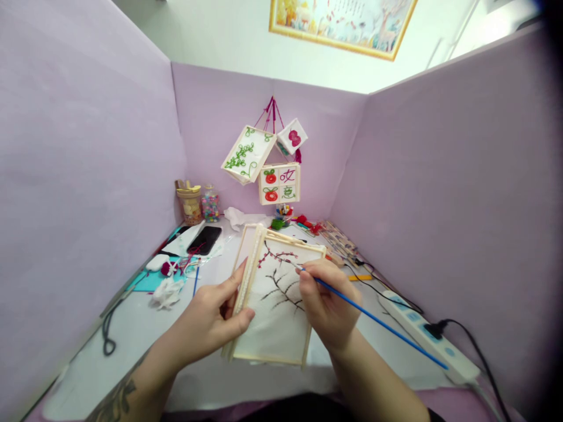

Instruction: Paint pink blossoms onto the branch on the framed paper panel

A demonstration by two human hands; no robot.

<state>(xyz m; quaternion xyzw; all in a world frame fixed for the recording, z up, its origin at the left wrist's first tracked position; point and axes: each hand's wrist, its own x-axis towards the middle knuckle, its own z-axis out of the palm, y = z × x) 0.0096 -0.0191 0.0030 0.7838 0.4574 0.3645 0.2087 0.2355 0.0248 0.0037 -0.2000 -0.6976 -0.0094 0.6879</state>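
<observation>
Although its papery panels [272,337] look fragile, the wooden-framed box [270,310], tilted over the table [88,369], seems light and stiff along its edges [257,252], where the left hand [215,313] pinches it. Bare table flanks it, the power strip [413,319] limiting room rightward; the right hand [328,305] pinches the blue paintbrush [373,318] near its tip.

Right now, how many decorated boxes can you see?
4: the held box in the left hand; against the back partition, the green-vine box at left, small box at upper right and four-panel box below. Others could be hidden.
</observation>
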